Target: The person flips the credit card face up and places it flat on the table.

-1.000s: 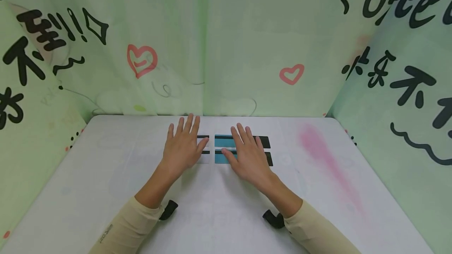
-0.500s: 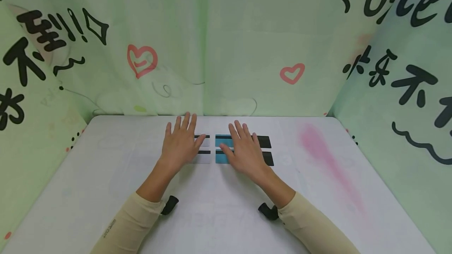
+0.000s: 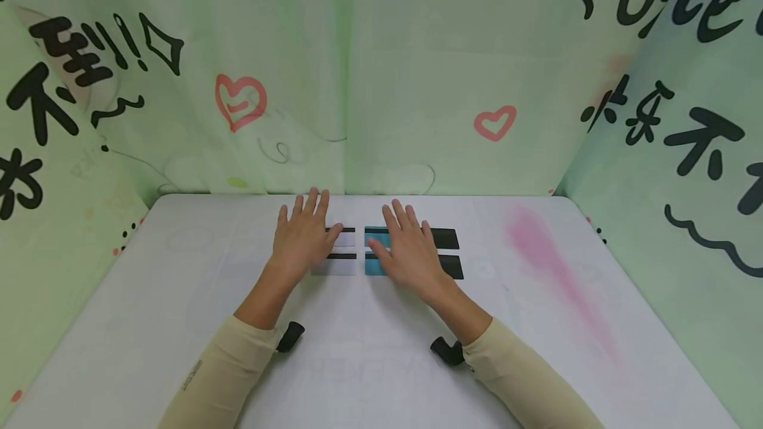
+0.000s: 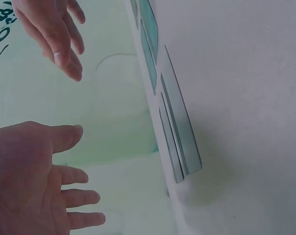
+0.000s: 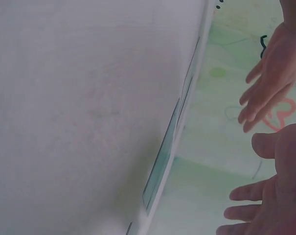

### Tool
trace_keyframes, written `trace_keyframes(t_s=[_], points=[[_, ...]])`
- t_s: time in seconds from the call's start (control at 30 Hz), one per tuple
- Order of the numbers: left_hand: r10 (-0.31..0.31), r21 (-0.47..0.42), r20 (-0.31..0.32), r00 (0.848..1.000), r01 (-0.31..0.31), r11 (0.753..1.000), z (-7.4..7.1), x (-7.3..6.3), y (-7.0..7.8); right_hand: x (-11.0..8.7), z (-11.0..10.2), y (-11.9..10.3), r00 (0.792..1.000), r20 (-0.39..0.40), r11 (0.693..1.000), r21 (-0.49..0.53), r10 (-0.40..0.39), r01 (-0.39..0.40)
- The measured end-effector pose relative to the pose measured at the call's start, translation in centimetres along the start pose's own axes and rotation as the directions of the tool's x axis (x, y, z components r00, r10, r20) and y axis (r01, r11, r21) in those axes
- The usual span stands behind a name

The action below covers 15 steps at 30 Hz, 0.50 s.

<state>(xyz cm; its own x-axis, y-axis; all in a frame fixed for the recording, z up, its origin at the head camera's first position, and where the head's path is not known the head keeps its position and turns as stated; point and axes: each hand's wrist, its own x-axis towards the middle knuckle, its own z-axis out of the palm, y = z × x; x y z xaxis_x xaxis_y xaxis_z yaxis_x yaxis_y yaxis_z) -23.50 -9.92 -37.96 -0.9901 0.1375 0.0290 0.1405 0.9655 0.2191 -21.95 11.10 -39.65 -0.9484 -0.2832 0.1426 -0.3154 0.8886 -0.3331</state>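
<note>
My left hand point(image 3: 300, 238) hovers palm down, fingers spread, over two pale lavender cards point(image 3: 338, 267) that each bear a dark stripe. It covers their left part in the head view. Beside it, my right hand point(image 3: 411, 251) is held the same way above two blue cards point(image 3: 373, 268) with dark stripes and two black pieces point(image 3: 447, 239) to their right. Where blue and black meet is hidden under that hand. Both wrist views show a gap between the hands and the tabletop; the left palm point(image 4: 25, 176) faces down with nothing in it.
The flat pieces lie in two rows on a white table point(image 3: 369, 363) with a pink smear point(image 3: 554, 270) at its right. Green curtains point(image 3: 405, 85) with black writing and red hearts stand along the back and both sides. Black bands point(image 3: 291, 336) show at the cuffs.
Both hands have drifted slightly left, the sleeves moving a little forward. More of the lavender cards and the black pieces shows now. The flat pieces keep their arrangement.
</note>
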Motion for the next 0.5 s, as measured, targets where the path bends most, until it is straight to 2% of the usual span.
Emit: trace_keyframes(t_s=[0.5], points=[[-0.028,-0.039,0.024,0.999,0.029,0.999,-0.2,1.4,-0.9,0.9,0.4,-0.7,1.000,-0.010,1.000,0.022,0.006,-0.006]])
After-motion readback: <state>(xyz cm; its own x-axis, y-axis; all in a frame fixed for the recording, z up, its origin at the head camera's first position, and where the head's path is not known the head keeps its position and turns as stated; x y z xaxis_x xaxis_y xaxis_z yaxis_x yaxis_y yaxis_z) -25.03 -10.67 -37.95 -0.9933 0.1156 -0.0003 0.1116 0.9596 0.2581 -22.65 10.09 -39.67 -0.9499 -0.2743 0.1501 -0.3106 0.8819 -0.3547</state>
